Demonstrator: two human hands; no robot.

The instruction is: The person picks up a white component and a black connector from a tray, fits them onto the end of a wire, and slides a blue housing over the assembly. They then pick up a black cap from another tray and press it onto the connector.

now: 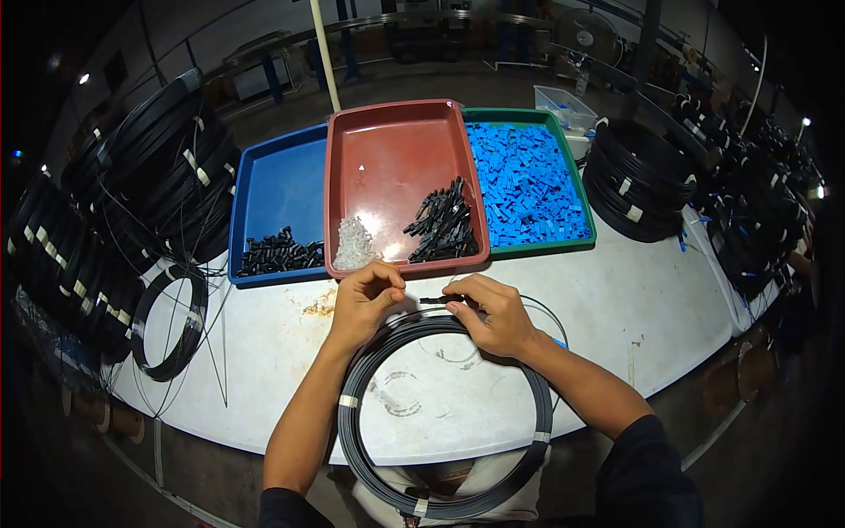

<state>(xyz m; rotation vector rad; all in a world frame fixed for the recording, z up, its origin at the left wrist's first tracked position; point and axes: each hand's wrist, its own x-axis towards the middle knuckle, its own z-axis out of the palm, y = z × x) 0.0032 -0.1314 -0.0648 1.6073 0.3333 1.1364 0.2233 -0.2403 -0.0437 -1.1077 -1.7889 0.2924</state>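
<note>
My right hand (493,315) pinches a small black cable connector (432,300), whose tip points left toward my other hand. My left hand (365,304) is curled, thumb and fingertips close together; anything between them is too small to make out. Below both hands lies a coil of black cable (350,431), bound with white tape and reaching past the table's front edge. A loose loop of that cable (563,324) curves up behind my right hand.
A red tray (396,145) holds clear small parts (355,244) and black connectors (443,222). Black pieces (280,255) lie in the blue tray (280,194), blue clips (528,185) in the green tray (591,224). Cable coils (638,180) flank the white table (669,308).
</note>
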